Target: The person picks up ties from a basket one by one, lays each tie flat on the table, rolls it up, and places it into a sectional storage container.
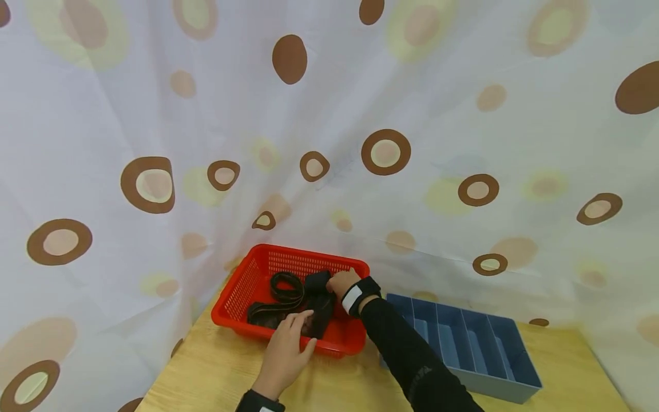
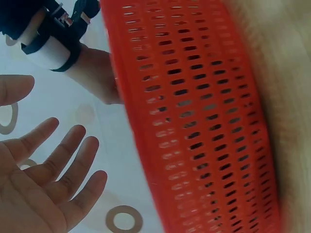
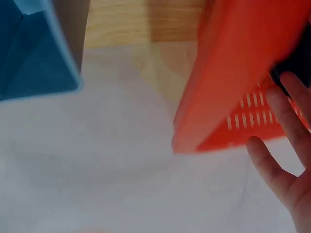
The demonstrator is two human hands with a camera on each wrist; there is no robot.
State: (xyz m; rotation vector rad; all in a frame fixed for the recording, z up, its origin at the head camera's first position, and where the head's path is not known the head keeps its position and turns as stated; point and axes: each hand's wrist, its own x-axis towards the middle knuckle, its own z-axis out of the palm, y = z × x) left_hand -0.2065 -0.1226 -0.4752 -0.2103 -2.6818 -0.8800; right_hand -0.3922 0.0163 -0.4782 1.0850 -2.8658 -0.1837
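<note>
Here the red basket (image 1: 242, 286) holds black belts (image 1: 288, 289), both open hands reaching in; blue divided tray (image 1: 507, 357) alongside.

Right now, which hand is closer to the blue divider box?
Right. The right hand reaches into the red basket at its end beside the blue divider box, among the dark belts. The left hand lies over the basket's front rim, farther from the box.

A white curtain (image 1: 329, 114) printed with brown rings, tan ovals and pale yellow spots hangs across the whole far side, creased and falling in soft folds. In front of it stands a light wooden table (image 1: 206, 372), its grain running left to right. The light is even and bright.
</note>
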